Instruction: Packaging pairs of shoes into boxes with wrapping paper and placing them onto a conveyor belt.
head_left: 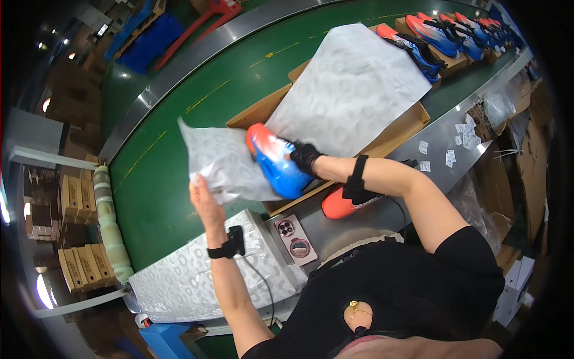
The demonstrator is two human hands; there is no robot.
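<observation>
A running shoe (276, 158), orange at one end and blue at the other, lies tilted on white patterned tissue paper over an open cardboard box (394, 134). My right hand (306, 158) is closed on the shoe's side; black material covers the fingers, and I cannot tell whether it is a glove or part of the shoe. With its fingers pinched, my left hand (205, 200) lifts the left part of the tissue paper (218, 158). Another sheet part (359, 84) spreads over the box's far side. A second orange shoe (339, 203) sits under my right forearm.
A green conveyor belt (149, 179) runs behind the box. Several similar shoes (436, 36) stand on boxes at the far right. A phone (295, 239) and a stack of patterned paper (191, 275) lie close to me. Small labels (469, 134) lie on the metal ledge.
</observation>
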